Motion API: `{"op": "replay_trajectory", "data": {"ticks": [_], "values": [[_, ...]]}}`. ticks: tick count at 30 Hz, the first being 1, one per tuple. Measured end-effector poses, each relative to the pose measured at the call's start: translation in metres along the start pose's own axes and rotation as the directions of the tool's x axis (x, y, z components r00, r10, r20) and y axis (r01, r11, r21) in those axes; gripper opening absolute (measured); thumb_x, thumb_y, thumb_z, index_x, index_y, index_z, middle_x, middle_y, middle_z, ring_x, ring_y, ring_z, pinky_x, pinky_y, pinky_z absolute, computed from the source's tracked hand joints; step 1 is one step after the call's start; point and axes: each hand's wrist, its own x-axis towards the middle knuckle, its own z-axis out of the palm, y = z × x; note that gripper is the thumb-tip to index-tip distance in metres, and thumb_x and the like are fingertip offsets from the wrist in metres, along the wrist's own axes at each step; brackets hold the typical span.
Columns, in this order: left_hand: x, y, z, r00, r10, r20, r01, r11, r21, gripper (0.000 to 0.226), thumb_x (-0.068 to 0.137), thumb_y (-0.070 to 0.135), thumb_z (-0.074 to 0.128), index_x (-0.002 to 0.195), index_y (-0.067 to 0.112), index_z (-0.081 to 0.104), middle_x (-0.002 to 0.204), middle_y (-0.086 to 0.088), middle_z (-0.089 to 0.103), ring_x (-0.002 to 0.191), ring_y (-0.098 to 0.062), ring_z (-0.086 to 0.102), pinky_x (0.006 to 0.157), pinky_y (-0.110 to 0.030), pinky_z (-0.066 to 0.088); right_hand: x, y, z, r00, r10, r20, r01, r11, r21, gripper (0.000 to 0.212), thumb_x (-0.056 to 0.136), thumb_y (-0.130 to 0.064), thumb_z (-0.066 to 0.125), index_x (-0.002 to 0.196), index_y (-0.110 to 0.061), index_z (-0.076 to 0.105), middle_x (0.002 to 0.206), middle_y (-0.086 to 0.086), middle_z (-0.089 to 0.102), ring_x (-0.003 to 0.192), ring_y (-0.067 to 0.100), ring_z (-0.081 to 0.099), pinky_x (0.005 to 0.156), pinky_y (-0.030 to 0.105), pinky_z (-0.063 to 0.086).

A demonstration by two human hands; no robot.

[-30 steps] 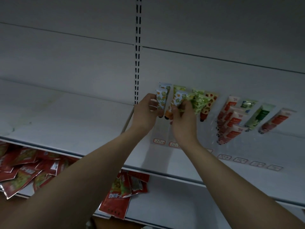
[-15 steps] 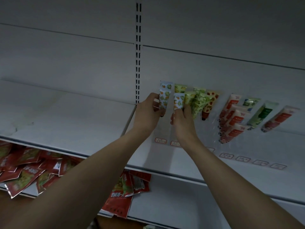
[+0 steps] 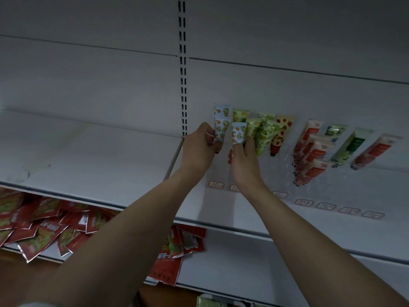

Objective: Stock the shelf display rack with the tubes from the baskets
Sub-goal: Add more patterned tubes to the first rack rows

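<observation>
Head view: left hand [image 3: 200, 145] and right hand [image 3: 242, 156] each pinch 1 upright tube [image 3: 238, 134].

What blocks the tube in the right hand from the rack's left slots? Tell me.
Nothing visible does. The right hand pinches an orange-print tube just beside the column the left hand steadies; only open air lies between it and the rack.
</observation>
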Motion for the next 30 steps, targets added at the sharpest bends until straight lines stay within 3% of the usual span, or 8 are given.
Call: {"op": "replay_trajectory", "data": {"ticks": [4,7,11,15,18,23,25,30], "values": [[-0.001,0.002,0.0,1.0,0.026,0.012,-0.027,0.996,0.09,0.024,0.079,0.004,0.071,0.086,0.016,0.05,0.078,0.005,0.063,0.076,-0.017,0.063,0.064,-0.029,0.049,-0.002,-0.007,-0.003,0.999,0.048,0.014,-0.048,0.998,0.033,0.009,0.102,-0.016,0.036,0.099,-0.019,0.044,0.076,-0.001,0.045,0.058,0.006,0.044,0.053,0.018,0.038],[0.005,0.005,-0.004,1.0,-0.005,0.014,0.004,0.999,0.044,0.027,0.078,0.006,0.074,0.1,0.013,0.06,0.088,-0.002,0.069,0.077,-0.013,0.065,0.065,-0.024,0.053,0.0,-0.015,-0.011,0.999,0.01,0.035,-0.011,0.999,0.035,0.011,0.101,-0.015,0.044,0.092,-0.021,0.048,0.076,-0.001,0.049,0.065,0.011,0.048,0.062,0.028,0.043],[0.005,0.005,-0.012,0.995,-0.09,0.054,0.094,0.991,-0.091,0.039,0.077,0.01,0.08,0.11,0.013,0.06,0.083,0.003,0.064,0.069,0.005,0.058,0.05,-0.004,0.043,-0.002,-0.016,-0.019,0.988,-0.149,0.029,0.149,0.989,-0.015,0.007,0.098,-0.018,0.057,0.104,-0.016,0.059,0.087,-0.005,0.061,0.067,-0.008,0.055,0.06,0.007,0.042],[0.001,0.002,-0.017,0.998,-0.066,-0.004,0.065,0.989,-0.131,0.015,0.091,0.024,0.067,0.103,0.018,0.061,0.086,0.004,0.067,0.077,-0.006,0.065,0.061,-0.013,0.049,0.003,-0.016,-0.018,0.983,-0.183,0.01,0.183,0.983,-0.003,0.011,0.091,-0.015,0.066,0.101,-0.015,0.067,0.097,0.0,0.07,0.087,0.009,0.066,0.074,0.02,0.053],[-0.005,0.001,-0.027,0.999,-0.017,-0.034,0.011,0.982,-0.188,0.011,0.096,0.016,0.055,0.094,0.016,0.066,0.088,0.001,0.07,0.077,-0.011,0.068,0.073,-0.026,0.055,0.005,-0.016,-0.012,0.978,-0.209,0.022,0.21,0.977,-0.047,0.011,0.088,-0.012,0.069,0.1,-0.014,0.069,0.095,-0.004,0.071,0.083,-0.003,0.065,0.073,0.013,0.049],[-0.019,0.0,-0.038,0.984,0.135,0.117,-0.124,0.988,-0.096,0.007,0.092,0.014,0.063,0.096,0.014,0.07,0.083,0.009,0.07,0.074,0.003,0.065,0.069,-0.013,0.051,0.008,-0.012,-0.002,0.98,-0.197,-0.017,0.197,0.98,-0.039,0.015,0.085,-0.007,0.071,0.098,-0.01,0.066,0.088,-0.004,0.069,0.072,-0.006,0.063,0.063,0.01,0.048],[-0.02,-0.001,-0.037,0.979,0.152,0.132,-0.142,0.986,-0.086,0.012,0.087,0.016,0.071,0.098,0.011,0.07,0.083,0.006,0.07,0.072,0.0,0.065,0.066,-0.009,0.049,0.01,-0.01,0.0,0.978,-0.207,-0.023,0.205,0.977,-0.061,0.016,0.084,-0.006,0.073,0.091,-0.017,0.063,0.083,-0.009,0.067,0.072,-0.007,0.063,0.063,0.012,0.049],[-0.011,-0.009,-0.034,0.979,0.154,0.136,-0.147,0.987,-0.062,0.02,0.082,0.012,0.076,0.1,0.006,0.071,0.087,-0.005,0.073,0.072,-0.008,0.067,0.068,-0.017,0.053,0.009,-0.003,0.004,0.972,-0.237,0.008,0.236,0.963,-0.133,0.021,0.084,-0.007,0.073,0.085,-0.024,0.06,0.081,-0.013,0.064,0.079,0.002,0.061,0.066,0.007,0.045]]}}
